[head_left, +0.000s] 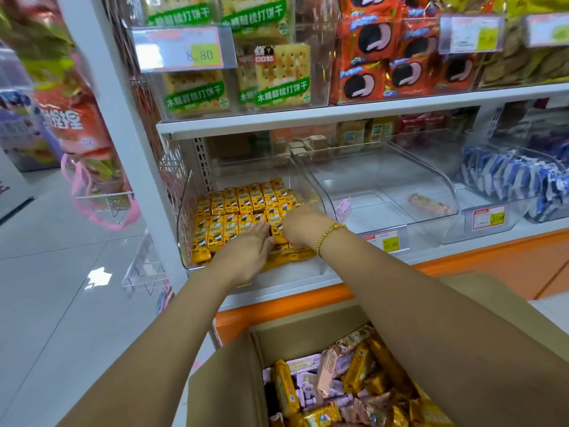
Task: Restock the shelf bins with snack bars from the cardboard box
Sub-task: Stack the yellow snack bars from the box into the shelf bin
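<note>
Both arms reached forward into a clear plastic shelf bin (184,217) at the left end of the lower shelf, where yellow snack bars (234,211) stood packed in rows. The left hand (246,251) lay flat and palm-down, fingers extended together, on the front rows of bars, gripping nothing. The right hand (300,224), with a gold bead bracelet (328,235) on its wrist, was just beside it over the same bars, fingers curled downward against them; whether it pinched a bar could not be told. The neighbouring clear bin (443,186) to the right held one lone wrapped bar (426,204), and beyond it a third bin contained blue-and-white packets (508,177). Below the arms, the open cardboard box (228,365) held a loose mix of gold, purple and brown wrapped bars (354,383). On the upper shelf sat cracker packs (281,75) with green labels and orange cookie packs (372,41).
</note>
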`<state>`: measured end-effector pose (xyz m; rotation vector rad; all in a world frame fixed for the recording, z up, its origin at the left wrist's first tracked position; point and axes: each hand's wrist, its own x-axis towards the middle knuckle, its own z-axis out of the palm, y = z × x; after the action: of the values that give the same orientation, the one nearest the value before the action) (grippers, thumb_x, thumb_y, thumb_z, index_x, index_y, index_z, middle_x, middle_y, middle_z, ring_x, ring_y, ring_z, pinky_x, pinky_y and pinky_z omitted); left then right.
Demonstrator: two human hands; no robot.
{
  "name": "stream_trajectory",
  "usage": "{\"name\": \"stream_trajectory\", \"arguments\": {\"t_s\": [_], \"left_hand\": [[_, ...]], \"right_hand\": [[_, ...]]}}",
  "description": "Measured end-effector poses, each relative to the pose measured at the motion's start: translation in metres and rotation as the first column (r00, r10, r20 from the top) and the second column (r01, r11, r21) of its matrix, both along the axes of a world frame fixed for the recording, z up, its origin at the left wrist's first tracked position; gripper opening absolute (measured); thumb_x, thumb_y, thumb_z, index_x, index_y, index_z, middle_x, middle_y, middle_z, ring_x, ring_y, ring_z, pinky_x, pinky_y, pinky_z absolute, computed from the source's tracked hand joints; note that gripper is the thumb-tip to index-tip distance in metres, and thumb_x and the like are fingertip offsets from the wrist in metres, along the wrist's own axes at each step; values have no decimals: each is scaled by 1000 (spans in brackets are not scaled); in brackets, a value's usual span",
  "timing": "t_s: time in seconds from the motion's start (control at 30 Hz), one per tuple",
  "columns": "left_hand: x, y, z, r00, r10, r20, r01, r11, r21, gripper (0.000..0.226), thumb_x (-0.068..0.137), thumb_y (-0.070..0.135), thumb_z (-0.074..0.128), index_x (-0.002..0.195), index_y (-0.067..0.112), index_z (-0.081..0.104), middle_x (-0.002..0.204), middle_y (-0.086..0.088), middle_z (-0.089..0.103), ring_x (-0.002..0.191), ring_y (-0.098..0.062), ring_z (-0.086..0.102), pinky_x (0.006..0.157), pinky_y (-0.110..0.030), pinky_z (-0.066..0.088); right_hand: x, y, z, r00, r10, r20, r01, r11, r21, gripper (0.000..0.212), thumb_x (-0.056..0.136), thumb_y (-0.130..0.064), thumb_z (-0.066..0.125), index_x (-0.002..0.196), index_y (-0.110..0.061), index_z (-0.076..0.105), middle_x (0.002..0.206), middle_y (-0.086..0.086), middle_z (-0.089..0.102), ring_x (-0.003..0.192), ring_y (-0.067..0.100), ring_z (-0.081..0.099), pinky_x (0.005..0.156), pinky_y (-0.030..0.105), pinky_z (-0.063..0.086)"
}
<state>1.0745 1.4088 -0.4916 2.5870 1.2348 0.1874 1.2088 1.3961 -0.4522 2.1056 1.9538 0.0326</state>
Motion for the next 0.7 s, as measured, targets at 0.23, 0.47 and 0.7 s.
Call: {"name": "stream_trajectory", "arguments": {"t_s": [0.23, 0.47, 0.7], "left_hand": [[-12, -40, 16, 999, -35, 6, 34, 994, 106, 48, 102, 31, 31, 146, 9, 32, 154, -9, 28, 139, -24, 33, 107, -29, 30], [-41, -105, -8, 975, -78, 208, 54, 991, 122, 25, 96, 27, 44, 91, 11, 63, 84, -1, 61, 67, -8, 54, 59, -14, 37], [-72, -127, -107, 992, -13, -124, -2, 993, -120, 44, 81, 49, 33, 105, 28, 63, 104, 7, 64, 96, -13, 61, 85, -31, 48]], "right_hand": [[2, -8, 13, 992, -19, -121, 16, 999, -28, 32, 98, -8, 38, 121, -3, 60, 127, 13, 56, 116, 29, 55, 92, 36, 46], [30, -79, -1, 813, 267, -517, 44, 858, 512, 20, 92, -22, 54, 75, -12, 54, 76, 7, 59, 79, 22, 55, 69, 32, 34], [84, -174, -85, 930, 107, -350, -144, 986, -81, 12, 85, -27, 65, 86, -17, 58, 84, -2, 58, 88, 20, 58, 67, 29, 41]]}}
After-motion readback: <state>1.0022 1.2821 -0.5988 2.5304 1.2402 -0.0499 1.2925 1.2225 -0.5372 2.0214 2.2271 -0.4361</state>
